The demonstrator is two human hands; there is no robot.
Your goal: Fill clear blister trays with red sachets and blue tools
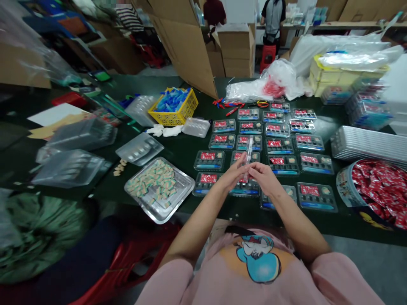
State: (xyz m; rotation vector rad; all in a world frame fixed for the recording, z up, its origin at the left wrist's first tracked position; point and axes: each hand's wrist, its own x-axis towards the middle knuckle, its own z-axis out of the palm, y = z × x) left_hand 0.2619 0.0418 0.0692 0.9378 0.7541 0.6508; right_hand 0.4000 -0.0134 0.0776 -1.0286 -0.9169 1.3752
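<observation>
My left hand [233,173] and my right hand [261,174] meet above the rows of packs in front of me. Between their fingers stands a narrow clear plastic strip [249,146], its upper end pointing away from me. Fingers of both hands close on its lower part; its exact kind cannot be made out. Beneath lie clear plastic trays, such as this one [209,161], each with a red sachet, a blue pen and dark compartments; some show a small pale block. Part of the tray [244,192] nearest my wrists is covered by my hands.
To the left stand a metal tray [178,186] of small pale-and-green blocks and a yellow basket [187,108] of blue pens. At right are a tub [345,186] of red sachets and stacked clear trays [365,142]. Scissors [262,103] lie farther back. People work beyond cardboard boxes [237,51].
</observation>
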